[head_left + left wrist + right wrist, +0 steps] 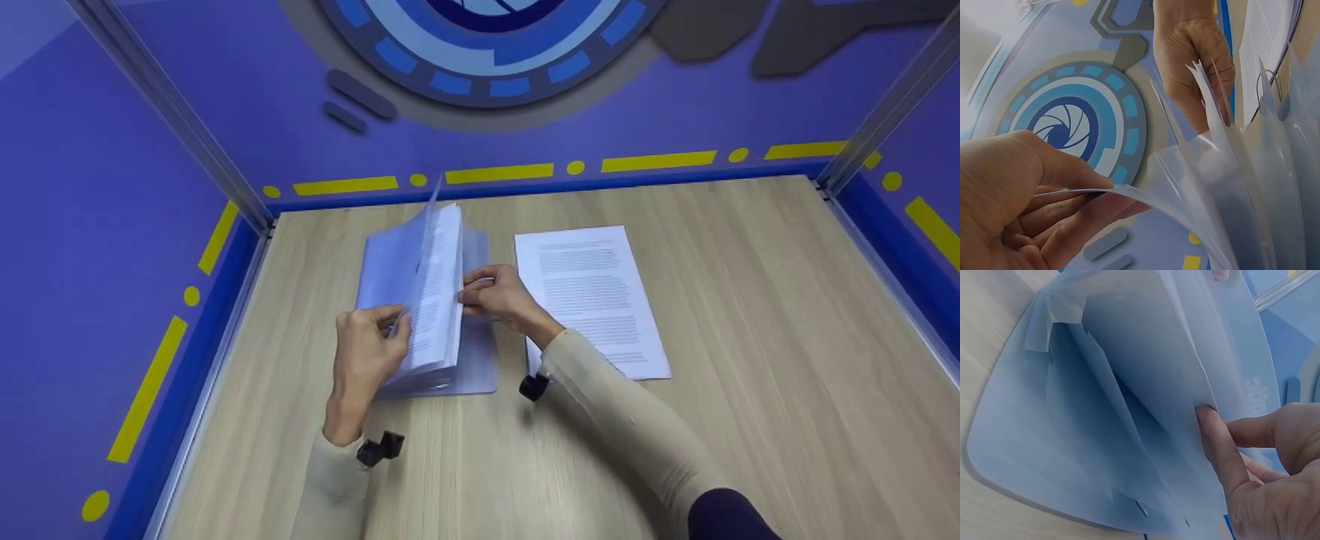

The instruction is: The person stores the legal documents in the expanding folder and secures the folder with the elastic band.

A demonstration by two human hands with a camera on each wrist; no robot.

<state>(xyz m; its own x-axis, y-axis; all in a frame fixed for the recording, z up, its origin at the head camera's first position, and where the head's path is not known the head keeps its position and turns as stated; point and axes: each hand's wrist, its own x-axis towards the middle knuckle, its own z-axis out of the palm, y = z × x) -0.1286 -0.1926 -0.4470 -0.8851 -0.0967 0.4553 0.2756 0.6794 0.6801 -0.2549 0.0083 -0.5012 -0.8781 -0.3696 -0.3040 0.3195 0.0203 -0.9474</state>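
A translucent bluish plastic folder (386,262) with clear sleeves lies opened on the table. Printed sheets (444,292) stand half raised inside it. With thumb and fingers my left hand (366,349) pinches the edge of the folder's lifted cover, seen as a thin curved sheet in the left wrist view. From the other side my right hand (499,294) pinches the edge of the raised pages. In the right wrist view the right hand's fingers (1220,444) lie at the page edge, above the folder's lower sleeves (1067,439). Whether those pages sit fully inside a sleeve I cannot tell.
Right of the folder lies a stack of printed paper (592,300), partly under the right forearm. The wooden table (750,315) is bounded by a blue back wall (247,112) and side walls with metal posts. Small black devices (381,448) hang at both wrists.
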